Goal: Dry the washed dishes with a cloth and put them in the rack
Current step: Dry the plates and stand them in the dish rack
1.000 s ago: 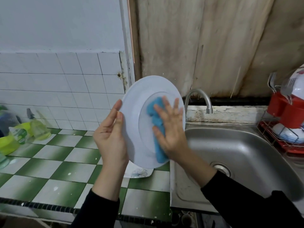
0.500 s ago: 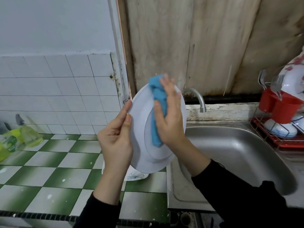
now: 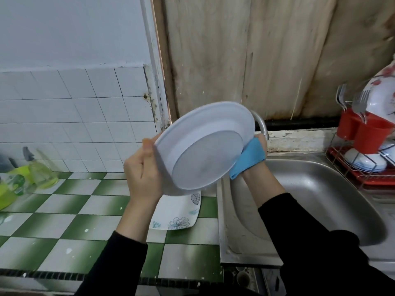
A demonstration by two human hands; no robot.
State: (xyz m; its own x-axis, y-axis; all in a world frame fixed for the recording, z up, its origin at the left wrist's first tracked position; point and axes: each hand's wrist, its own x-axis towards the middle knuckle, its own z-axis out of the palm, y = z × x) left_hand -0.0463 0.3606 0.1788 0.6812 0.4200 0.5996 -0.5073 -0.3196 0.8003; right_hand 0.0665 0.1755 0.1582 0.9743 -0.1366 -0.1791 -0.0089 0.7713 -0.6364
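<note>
The left hand (image 3: pixel 143 174) grips the left rim of the white plate (image 3: pixel 205 146), fingers curled. The right hand (image 3: pixel 255 170) clutches the blue cloth (image 3: pixel 248 161) against its right edge. The plate is held tilted, just left of the sink (image 3: pixel 310 199); the rack (image 3: pixel 363 176) stands right of the sink.

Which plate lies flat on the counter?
The square flower-printed plate; the round white plate is held up, others are in the red rack.

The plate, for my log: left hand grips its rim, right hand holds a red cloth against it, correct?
The head view shows a blue cloth, not red. The left hand grips the plate rim; the right hand holds the cloth against it.
</note>
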